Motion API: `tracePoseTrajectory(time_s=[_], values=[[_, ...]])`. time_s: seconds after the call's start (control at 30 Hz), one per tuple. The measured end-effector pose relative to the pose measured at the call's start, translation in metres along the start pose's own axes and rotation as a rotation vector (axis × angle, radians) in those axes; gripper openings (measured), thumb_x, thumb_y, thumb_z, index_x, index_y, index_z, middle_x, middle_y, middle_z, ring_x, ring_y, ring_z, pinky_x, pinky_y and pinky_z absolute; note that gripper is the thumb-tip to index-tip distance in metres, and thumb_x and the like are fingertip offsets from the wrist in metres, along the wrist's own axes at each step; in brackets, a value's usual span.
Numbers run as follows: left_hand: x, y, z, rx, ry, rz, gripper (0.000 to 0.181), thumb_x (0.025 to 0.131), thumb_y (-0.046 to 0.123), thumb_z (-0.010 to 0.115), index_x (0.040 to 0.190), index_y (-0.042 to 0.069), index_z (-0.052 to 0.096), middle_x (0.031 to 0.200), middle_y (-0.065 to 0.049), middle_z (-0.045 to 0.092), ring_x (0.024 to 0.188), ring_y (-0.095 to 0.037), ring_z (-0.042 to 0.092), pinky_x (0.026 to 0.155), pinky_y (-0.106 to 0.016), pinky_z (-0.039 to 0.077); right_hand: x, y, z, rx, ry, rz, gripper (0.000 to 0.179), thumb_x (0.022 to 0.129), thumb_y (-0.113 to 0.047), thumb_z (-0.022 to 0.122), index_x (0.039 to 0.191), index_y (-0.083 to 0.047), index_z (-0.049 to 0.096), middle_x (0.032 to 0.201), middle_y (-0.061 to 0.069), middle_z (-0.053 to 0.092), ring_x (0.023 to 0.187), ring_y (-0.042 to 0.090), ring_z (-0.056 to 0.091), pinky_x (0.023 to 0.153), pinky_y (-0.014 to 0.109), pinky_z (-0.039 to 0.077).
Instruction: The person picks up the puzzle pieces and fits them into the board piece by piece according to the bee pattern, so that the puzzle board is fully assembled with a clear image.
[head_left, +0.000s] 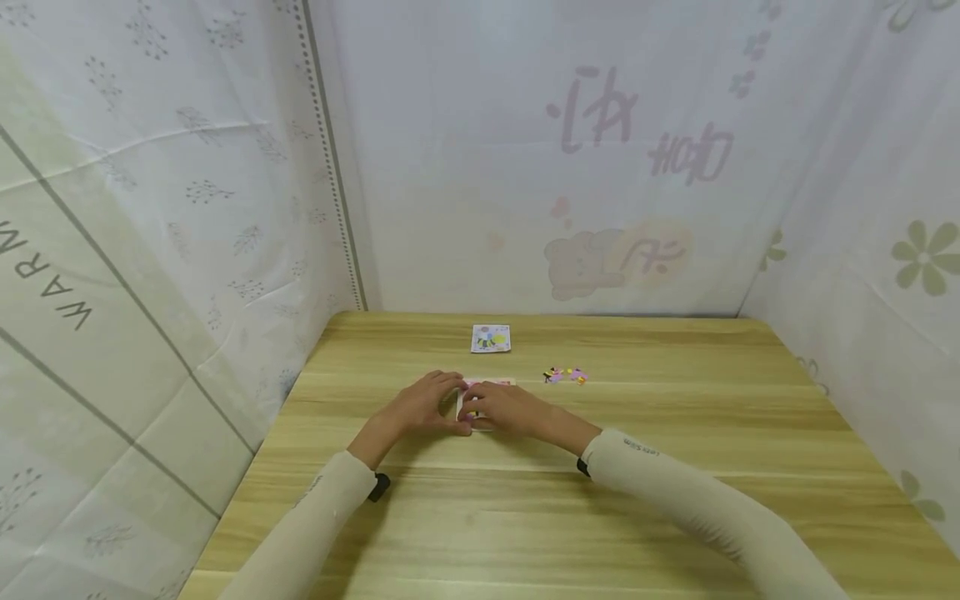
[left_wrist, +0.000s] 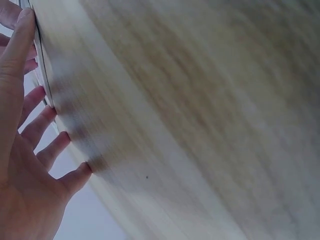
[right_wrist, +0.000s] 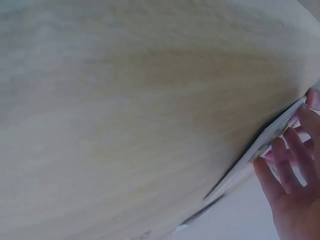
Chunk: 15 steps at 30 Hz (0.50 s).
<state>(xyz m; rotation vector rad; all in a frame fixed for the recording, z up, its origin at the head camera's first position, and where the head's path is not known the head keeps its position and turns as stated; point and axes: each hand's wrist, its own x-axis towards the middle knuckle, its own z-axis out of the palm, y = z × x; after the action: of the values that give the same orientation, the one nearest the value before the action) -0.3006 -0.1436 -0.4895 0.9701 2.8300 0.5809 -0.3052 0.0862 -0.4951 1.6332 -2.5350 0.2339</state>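
A small pale card (head_left: 512, 381) with a pink upper edge and a yellow patch lies on the table, largely covered by both hands. My left hand (head_left: 423, 404) arches along its left side, thumb tip at the near corner. In the left wrist view, the spread fingers (left_wrist: 52, 149) rest their tips on the wood. My right hand (head_left: 517, 410) reaches over the card from the right. Its fingertips touch the card face (right_wrist: 250, 162) in the right wrist view, fingers fairly straight. Whether a small piece sits under those fingertips I cannot tell.
Farther back lies a square card (head_left: 491, 339) with a yellow-and-black striped bee picture. Several small pink, yellow and black pieces (head_left: 566, 376) are scattered right of the hands. Patterned cloth (head_left: 465, 167) hangs behind and beside the wooden table (head_left: 675, 400).
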Motion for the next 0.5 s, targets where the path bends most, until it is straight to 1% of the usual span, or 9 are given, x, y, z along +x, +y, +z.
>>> tracePoseTrajectory(time_s=[0.13, 0.2, 0.27, 0.43, 0.5], values=[[-0.0020, 0.0024, -0.0010, -0.016, -0.010, -0.017, 0.084, 0.082, 0.056, 0.085, 0.145, 0.008, 0.057, 0.156, -0.015, 0.048, 0.146, -0.038, 0.040, 0.117, -0.057, 0.036, -0.0030, -0.0003, 0.0015, 0.105, 0.006, 0.076, 0.018, 0.102, -0.029, 0.070, 0.115, -0.018, 0.075, 0.123, 0.000, 0.067, 0.111, 0.015, 0.063, 0.091, 0.028, 0.055], [-0.0026, 0.0033, -0.0008, -0.021, -0.014, -0.023, 0.084, 0.082, 0.055, 0.085, 0.145, 0.007, 0.057, 0.156, -0.015, 0.048, 0.147, -0.038, 0.040, 0.117, -0.057, 0.036, -0.0046, -0.0003, 0.0022, 0.144, 0.013, 0.099, 0.017, 0.101, -0.029, 0.071, 0.113, -0.017, 0.075, 0.121, 0.000, 0.066, 0.107, 0.015, 0.062, 0.087, 0.027, 0.055], [-0.0026, 0.0032, 0.0002, -0.016, -0.021, -0.032, 0.085, 0.082, 0.057, 0.084, 0.146, 0.009, 0.056, 0.157, -0.013, 0.048, 0.147, -0.037, 0.039, 0.118, -0.057, 0.035, -0.0058, 0.0000, 0.0035, 0.156, 0.014, 0.108, 0.017, 0.101, -0.030, 0.071, 0.112, -0.018, 0.077, 0.121, 0.000, 0.066, 0.108, 0.015, 0.062, 0.087, 0.028, 0.055], [-0.0020, 0.0017, 0.0021, 0.003, -0.024, -0.058, 0.087, 0.081, 0.061, 0.082, 0.148, 0.012, 0.055, 0.159, -0.010, 0.046, 0.149, -0.035, 0.037, 0.118, -0.056, 0.035, -0.0057, 0.0015, 0.0072, 0.198, 0.033, 0.146, 0.019, 0.099, -0.030, 0.073, 0.113, -0.018, 0.078, 0.122, 0.000, 0.068, 0.115, 0.016, 0.062, 0.096, 0.034, 0.054], [-0.0020, 0.0009, 0.0019, 0.006, -0.025, -0.055, 0.087, 0.082, 0.062, 0.082, 0.148, 0.012, 0.055, 0.159, -0.010, 0.046, 0.149, -0.035, 0.037, 0.118, -0.057, 0.034, -0.0051, 0.0016, 0.0077, 0.212, 0.039, 0.161, 0.019, 0.098, -0.030, 0.074, 0.112, -0.018, 0.079, 0.122, 0.000, 0.069, 0.115, 0.016, 0.062, 0.098, 0.035, 0.054]])
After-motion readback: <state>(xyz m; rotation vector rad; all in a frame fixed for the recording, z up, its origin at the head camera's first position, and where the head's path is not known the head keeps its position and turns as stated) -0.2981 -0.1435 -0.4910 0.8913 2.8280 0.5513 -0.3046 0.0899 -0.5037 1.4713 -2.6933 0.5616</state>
